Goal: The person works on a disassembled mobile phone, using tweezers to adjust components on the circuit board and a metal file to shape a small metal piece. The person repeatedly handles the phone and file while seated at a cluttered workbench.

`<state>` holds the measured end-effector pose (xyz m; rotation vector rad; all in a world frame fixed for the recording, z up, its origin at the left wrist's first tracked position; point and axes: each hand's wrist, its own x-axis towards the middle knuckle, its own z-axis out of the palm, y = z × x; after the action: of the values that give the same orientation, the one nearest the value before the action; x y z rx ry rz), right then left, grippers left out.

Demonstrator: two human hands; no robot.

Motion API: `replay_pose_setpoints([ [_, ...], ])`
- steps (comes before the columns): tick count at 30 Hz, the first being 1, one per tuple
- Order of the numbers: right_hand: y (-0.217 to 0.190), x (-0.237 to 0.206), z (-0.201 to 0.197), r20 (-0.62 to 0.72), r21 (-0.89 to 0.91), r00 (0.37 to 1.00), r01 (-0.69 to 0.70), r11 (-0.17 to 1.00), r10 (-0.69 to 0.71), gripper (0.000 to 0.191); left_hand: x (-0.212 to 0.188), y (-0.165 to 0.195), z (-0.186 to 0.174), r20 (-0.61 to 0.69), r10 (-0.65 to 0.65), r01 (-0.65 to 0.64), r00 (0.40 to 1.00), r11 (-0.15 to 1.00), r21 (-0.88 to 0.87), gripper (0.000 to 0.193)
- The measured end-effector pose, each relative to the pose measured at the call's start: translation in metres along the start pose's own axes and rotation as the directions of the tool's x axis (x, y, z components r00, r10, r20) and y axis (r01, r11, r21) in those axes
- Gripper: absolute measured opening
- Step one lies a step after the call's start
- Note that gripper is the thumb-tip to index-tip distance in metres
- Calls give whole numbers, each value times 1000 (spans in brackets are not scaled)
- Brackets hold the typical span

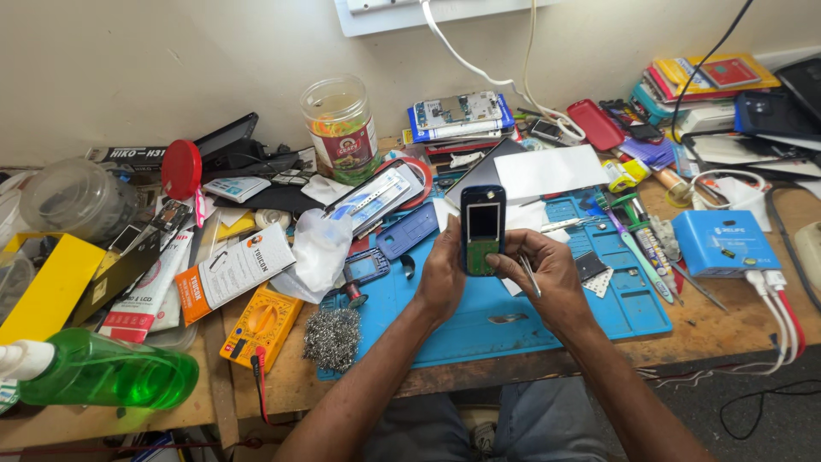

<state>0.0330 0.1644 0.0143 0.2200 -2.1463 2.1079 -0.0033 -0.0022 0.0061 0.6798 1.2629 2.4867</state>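
Both hands raised above a blue work mat on a cluttered wooden surface, holding between them a small dark-blue mobile phone stood upright, its bare screen and green keypad board facing the camera. Left hand curled round the phone's left edge, fingers closed against its side and back in a firm grip. Right hand pressed to the phone's lower right edge, fingers bent inward and touching it, with thin metal tweezers pinched in the same hand and pointing downward; whether the tips touch the phone cannot be told. Just left of the left fingers, a blue phone housing and a smaller framed part on the mat. Further left, a white cloth, a ball of steel wool, a yellow multimeter, and, well apart at the edge, a green spray bottle. Right of the right fingers, a row of screwdrivers and pens on the mat, then a blue box with cables. Beyond the fingers toward the wall, a clear plastic jar and a stack of phone parts
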Motion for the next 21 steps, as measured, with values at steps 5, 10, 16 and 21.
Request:
replay_pose_setpoints([
  [5, -6, 7, -14, -36, 65, 998, 49, 997, -47, 26, 9, 6, -1, -12, 83, -65, 996, 853, 518, 34],
  [10, -10, 7, -22, -14, -64, 999, 34, 997, -35, 25, 9, 5, 0, -95, 100, -19, 990, 782, 623, 28],
  [16, -9, 7, -18, -40, -239, 996, 70, 968, -82, 24, 10, -3, -3, -100, 61, 4, 993, 837, 547, 28],
  [21, -11, 7, -18, -33, -307, 998, 43, 951, -56, 26, 12, -10, -10, -103, 110, -27, 989, 805, 593, 29],
])
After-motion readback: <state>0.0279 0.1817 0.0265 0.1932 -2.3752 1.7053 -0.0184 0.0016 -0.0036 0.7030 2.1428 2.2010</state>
